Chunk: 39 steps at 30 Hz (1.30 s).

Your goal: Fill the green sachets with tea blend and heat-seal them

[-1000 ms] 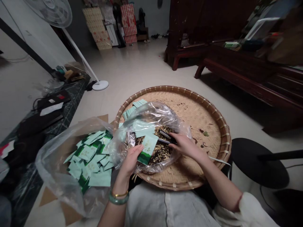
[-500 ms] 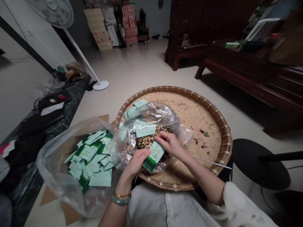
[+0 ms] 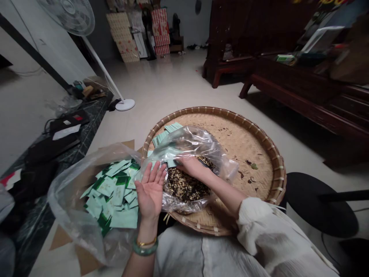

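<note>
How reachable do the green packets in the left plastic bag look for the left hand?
Probably yes: the left hand looks open and empty beside the green packets, and the plastic bag is open above them.

Right hand [image 3: 192,167]: I can't make out its fingertips.
Fan [image 3: 69,16]: top cut off by my upper edge.
Packets [image 3: 118,194]: print too small for me.
Black stand [image 3: 319,207]: cut off at right.

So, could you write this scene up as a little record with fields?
Left hand: open, palm up, empty
Right hand: inside the clear bag, beside pale-green packets; grip partly hidden
In clear bag: dark and pale loose bits
Under clear bag: round woven tray
Left of tray: translucent bag with green packets
Background: white standing fan, dark wooden furniture
</note>
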{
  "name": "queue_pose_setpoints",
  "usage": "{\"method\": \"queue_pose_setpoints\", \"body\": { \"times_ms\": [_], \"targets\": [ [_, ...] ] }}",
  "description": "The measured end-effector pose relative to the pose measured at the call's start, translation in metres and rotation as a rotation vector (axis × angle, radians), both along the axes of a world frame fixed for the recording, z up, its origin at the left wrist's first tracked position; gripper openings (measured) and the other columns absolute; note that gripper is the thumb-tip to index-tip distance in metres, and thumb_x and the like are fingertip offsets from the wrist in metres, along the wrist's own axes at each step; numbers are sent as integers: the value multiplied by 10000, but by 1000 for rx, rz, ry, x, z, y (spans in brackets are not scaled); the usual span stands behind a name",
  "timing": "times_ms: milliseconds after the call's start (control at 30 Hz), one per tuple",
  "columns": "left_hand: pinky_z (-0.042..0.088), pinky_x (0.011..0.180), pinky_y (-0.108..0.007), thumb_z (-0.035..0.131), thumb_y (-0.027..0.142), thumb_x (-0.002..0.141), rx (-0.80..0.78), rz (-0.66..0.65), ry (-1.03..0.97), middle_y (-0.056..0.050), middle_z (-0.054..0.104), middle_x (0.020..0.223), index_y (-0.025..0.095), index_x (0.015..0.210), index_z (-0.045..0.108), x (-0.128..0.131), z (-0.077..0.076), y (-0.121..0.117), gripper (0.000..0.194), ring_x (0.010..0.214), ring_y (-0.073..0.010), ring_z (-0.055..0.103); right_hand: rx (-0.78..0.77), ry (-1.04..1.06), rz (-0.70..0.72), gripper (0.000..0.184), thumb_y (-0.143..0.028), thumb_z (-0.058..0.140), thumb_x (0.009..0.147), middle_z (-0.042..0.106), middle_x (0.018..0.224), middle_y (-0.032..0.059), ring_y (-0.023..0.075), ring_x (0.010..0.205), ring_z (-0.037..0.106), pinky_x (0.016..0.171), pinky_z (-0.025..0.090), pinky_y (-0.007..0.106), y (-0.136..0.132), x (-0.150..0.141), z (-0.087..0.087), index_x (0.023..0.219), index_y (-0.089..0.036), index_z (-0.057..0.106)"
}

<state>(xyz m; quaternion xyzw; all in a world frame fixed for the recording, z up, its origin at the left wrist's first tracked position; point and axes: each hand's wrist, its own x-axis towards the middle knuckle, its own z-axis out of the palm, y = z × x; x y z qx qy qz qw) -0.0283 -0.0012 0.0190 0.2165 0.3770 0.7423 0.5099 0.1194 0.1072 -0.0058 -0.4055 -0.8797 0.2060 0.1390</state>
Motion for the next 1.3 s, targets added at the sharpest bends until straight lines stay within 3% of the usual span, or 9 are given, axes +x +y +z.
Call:
{"method": "queue_pose_setpoints", "body": {
  "times_ms": [400, 533, 700, 800, 867, 967, 1033, 1100, 1300],
  "targets": [
    [473, 966, -407, 595, 413, 830, -66, -19, -56, -116, 687, 1160, 196, 1065, 688, -3, -7, 7, 333, 1021, -240, 663, -60, 107, 78, 70, -214, 684, 806, 710, 879, 21, 169, 827, 617, 746, 449, 247, 25, 8, -10, 862, -206, 726],
    [480, 958, -400, 581, 367, 848, -79, -11, -16, -120, 689, 1148, 189, 1071, 680, -4, -9, 6, 303, 1018, -231, 663, -44, 124, 62, 112, -197, 610, 859, 706, 851, 69, 187, 790, 616, 738, 448, 270, 26, 8, -7, 811, -158, 703],
    [434, 1018, -377, 659, 298, 805, -77, 51, 165, -119, 642, 1230, 190, 1099, 650, 1, -14, 9, 313, 1168, -234, 583, 5, 214, 41, 177, -143, 482, 909, 692, 910, 97, 196, 832, 609, 777, 436, 289, 9, 12, 8, 875, -157, 655],
    [412, 1029, -322, 716, 281, 753, -93, 64, 342, -93, 582, 1317, 223, 1176, 600, 7, -21, 10, 442, 1244, -207, 515, -32, 467, -27, 126, -162, 490, 895, 672, 845, 57, 174, 744, 607, 701, 450, 271, -16, 14, 17, 949, -173, 603],
    [461, 945, -289, 739, 296, 715, -148, 6, 460, -86, 654, 1192, 195, 1111, 633, 11, -24, 11, 422, 1120, -197, 593, -98, 633, -70, 112, -176, 470, 897, 641, 786, 28, 155, 700, 601, 665, 461, 256, -34, 16, 21, 933, -182, 576],
    [493, 666, -223, 717, 351, 703, -239, -92, 609, -20, 690, 733, 134, 781, 691, 17, -23, 8, 232, 690, -141, 624, -141, 771, -117, 227, -159, 454, 891, 630, 855, 41, 155, 742, 616, 665, 490, 260, -55, 20, 25, 1107, -191, 519],
    [427, 536, -196, 706, 359, 691, -252, -108, 707, 30, 590, 547, 134, 625, 661, 20, -18, 6, 239, 528, -102, 521, -66, 720, -115, 419, -126, 460, 876, 613, 981, 76, 165, 795, 612, 717, 508, 293, -62, 25, 28, 1286, -206, 427],
    [393, 506, -193, 710, 340, 664, -245, -118, 775, 44, 555, 515, 138, 594, 659, 22, -13, 4, 220, 502, -93, 479, 68, 602, -73, 513, -106, 470, 866, 570, 1071, 104, 182, 863, 594, 769, 512, 327, -65, 31, 31, 1359, -226, 392],
    [357, 483, -184, 703, 339, 639, -290, -229, 726, 46, 525, 500, 129, 585, 648, 25, -8, 0, 223, 490, -80, 440, 429, 404, -63, 391, -130, 436, 926, 566, 1079, 120, 208, 964, 569, 790, 524, 344, -67, 41, 27, 1294, -230, 526]
  ]
}}
